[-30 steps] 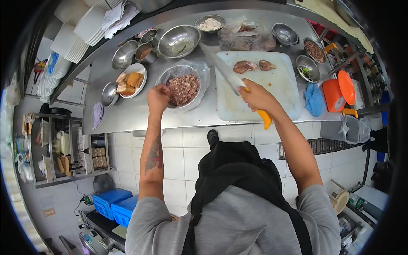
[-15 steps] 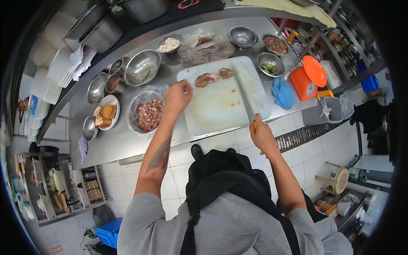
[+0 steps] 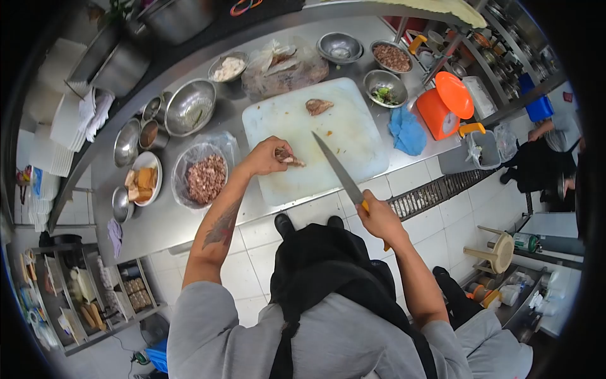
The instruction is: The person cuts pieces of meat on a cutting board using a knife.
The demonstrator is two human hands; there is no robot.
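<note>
My left hand (image 3: 267,156) grips a brown piece of meat (image 3: 289,157) over the left part of the white cutting board (image 3: 315,183). In my right hand (image 3: 380,218) is a large knife (image 3: 339,170) with a yellow handle, its blade angled up and left over the board. A second piece of meat (image 3: 319,107) lies near the board's top edge. Small scraps are scattered on the board. Left of the board, a plastic-lined bowl holds chopped meat (image 3: 206,179).
Several metal bowls, a plastic bag of meat (image 3: 284,69) and a dish of yellowish blocks (image 3: 144,183) stand around the board. At right are a blue cloth (image 3: 407,131) and an orange scale (image 3: 437,116). Another person (image 3: 548,158) stands at the far right.
My left hand has taken one of the two pieces of meat and moved it down the board. The knife has swung left, its tip now lower. The whole view has shifted.
</note>
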